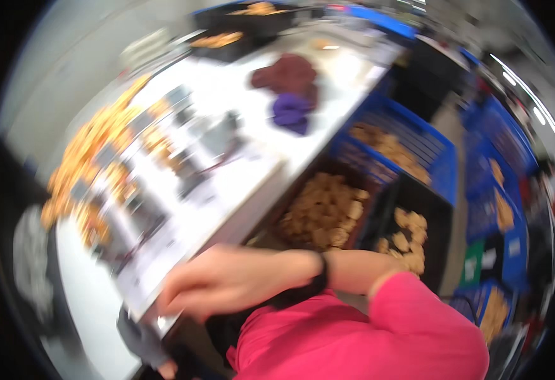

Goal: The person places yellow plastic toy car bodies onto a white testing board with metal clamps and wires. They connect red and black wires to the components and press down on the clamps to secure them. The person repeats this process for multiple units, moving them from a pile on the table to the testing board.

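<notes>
My right hand (217, 282), with a black band on its wrist and a pink sleeve above, reaches across the near edge of the white table (78, 285). Its fingers bend downward and are smeared by motion, so anything in them is hidden. The nearest things on the table are rows of grey metal fixtures (141, 215), blurred, with yellow-gold pieces (157, 142) among them. A long heap of yellow-orange strips (87, 152) lies along the left side. My left hand does not show. A grey sleeve (139, 335) with a bit of skin shows at lower left; whose it is, I cannot tell.
Maroon cloth (290, 75) and purple cloth (290, 114) lie on the table. Black trays (227, 47) stand at its far end. Beside the table are a brown crate (277, 237) and a black crate (439, 218) of tan pieces, and a blue crate (442, 149). More blue crates (499, 126) stand farther right.
</notes>
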